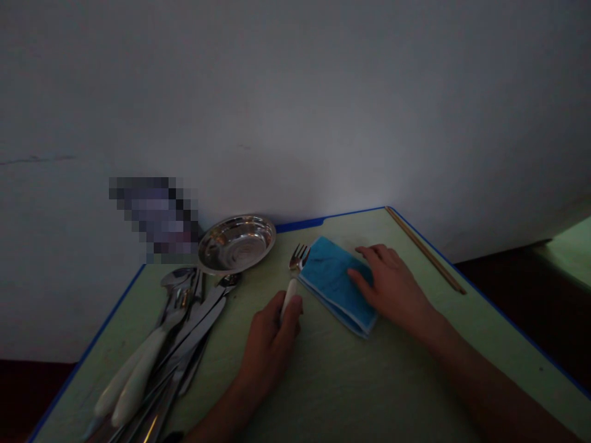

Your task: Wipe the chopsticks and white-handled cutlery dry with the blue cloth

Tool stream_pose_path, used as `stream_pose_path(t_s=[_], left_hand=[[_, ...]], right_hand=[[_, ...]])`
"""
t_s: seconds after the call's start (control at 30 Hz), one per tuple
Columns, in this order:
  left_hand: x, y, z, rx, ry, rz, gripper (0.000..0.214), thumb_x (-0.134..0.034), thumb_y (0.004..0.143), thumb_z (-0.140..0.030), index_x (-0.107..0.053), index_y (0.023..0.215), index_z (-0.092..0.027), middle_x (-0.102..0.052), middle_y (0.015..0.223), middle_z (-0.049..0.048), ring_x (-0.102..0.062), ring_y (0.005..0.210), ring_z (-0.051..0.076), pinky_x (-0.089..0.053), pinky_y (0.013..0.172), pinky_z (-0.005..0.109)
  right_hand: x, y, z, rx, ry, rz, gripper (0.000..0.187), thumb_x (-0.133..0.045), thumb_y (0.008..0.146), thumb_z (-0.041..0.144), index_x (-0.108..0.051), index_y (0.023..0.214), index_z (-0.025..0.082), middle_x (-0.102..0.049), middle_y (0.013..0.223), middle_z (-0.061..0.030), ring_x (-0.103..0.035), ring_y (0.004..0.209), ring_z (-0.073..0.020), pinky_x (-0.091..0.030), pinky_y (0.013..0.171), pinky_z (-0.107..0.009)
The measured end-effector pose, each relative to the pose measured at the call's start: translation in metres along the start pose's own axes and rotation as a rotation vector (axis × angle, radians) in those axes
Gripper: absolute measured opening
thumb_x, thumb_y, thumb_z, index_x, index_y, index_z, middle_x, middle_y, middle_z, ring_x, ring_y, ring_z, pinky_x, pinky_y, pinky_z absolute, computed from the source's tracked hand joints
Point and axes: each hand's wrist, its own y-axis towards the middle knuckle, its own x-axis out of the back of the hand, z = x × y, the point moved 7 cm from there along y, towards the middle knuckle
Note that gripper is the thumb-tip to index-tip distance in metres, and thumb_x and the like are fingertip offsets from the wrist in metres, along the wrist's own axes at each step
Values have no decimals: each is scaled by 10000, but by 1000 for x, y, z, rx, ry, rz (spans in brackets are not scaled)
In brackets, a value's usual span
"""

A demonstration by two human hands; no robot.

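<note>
The fingers of the left hand (272, 332) were closed around a pale handle (289, 292), while the right hand (392, 277) rested at the right part of a folded blue cloth (337, 277), its fingers loosely bent and apart, with no firm grip that one could see. A metal fork head (297, 261) was just beyond the end of the handle, beside the left corner of the cloth; whether both were one piece could not be told, because the neck was unclear. The handle looked smooth and stiff, probably light and perhaps of plastic, so a hold around its middle seemed the most secure. The tines (300, 249) were thin and better kept free of the fingers. The cloth appeared soft and almost weightless, with whitish borders and layers parting at the lower edge; a pinch through all layers would probably have suited it. On the pale green table (332, 381), a shallow, shiny metal bowl (235, 243) stood to the left of the cloth, slim wooden chopsticks (425, 249) lay along the right side, and a heap of cutlery (203, 324) mixed polished metal with rounded white handles (141, 375).
</note>
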Motion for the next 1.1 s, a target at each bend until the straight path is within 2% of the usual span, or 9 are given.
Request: stream_pose_path(t_s=[0.1,0.2,0.3,0.4,0.5,0.6,0.73,0.9,1.1], left_hand=[[-1,0,0,-15,32,18,348,-354,854,-461,-445,656,-190,-415,506,-53,-407,468,118,-285,451,214],[-2,0,0,-48,50,43,348,-354,861,-453,-453,662,-186,-406,510,-55,-402,471,110,-281,462,212],[-8,-2,-3,-115,40,136,343,-354,872,-434,-477,681,-176,-410,527,-54,-410,496,103,-288,486,209],[-16,-6,-5,-166,9,248,347,-354,881,-415,-474,665,-171,-409,553,-50,-407,520,98,-287,502,207],[-19,-8,-5,-149,-44,297,370,-326,892,-417,-453,648,-171,-387,558,-49,-386,522,94,-277,497,209],[-18,-8,-6,-110,-88,300,378,-300,900,-418,-474,676,-168,-381,560,-48,-386,526,97,-288,507,211],[-18,-7,-8,-97,-88,324,369,-303,899,-413,-489,698,-165,-395,572,-43,-398,542,104,-301,515,214],[-20,-11,-15,-219,17,359,374,-255,906,-394,-476,707,-168,-466,604,-18,-460,573,125,-337,570,239],[-21,-14,-19,-281,135,340,325,-272,912,-348,-502,761,-176,-532,687,8,-521,668,155,-359,640,259]], right_hand=[[-13,3,-19,-92,31,135,361,-489,792,386,-552,1030,122,-582,949,-153,-527,884,-275,-395,756,-406],[-19,5,-17,-97,288,243,244,-529,769,381,-575,862,161,-607,796,-70,-551,726,-200,-404,649,-329],[-21,4,-3,-118,760,328,220,-585,730,385,-579,819,184,-600,767,-11,-547,666,-145,-408,588,-268],[-30,-2,5,-303,1288,411,214,-636,694,331,-585,863,210,-609,762,33,-548,609,-99,-421,563,-228],[-42,-5,9,-475,1686,463,192,-627,676,269,-612,848,184,-637,726,25,-575,628,-105,-451,622,-236],[-47,-3,16,-461,1971,505,172,-548,708,256,-640,800,143,-651,682,-2,-578,615,-108,-460,651,-241],[-52,-4,26,-322,1944,424,174,-574,716,164,-645,874,149,-673,782,-14,-597,719,-121,-447,746,-265],[-61,-15,46,-210,1891,399,179,-650,705,310,-638,821,173,-654,751,-5,-584,746,-139,-416,818,-304],[-67,-23,47,-449,1933,450,505,-534,661,640,-617,827,170,-660,821,-66,-579,910,-218,-388,880,-386]])
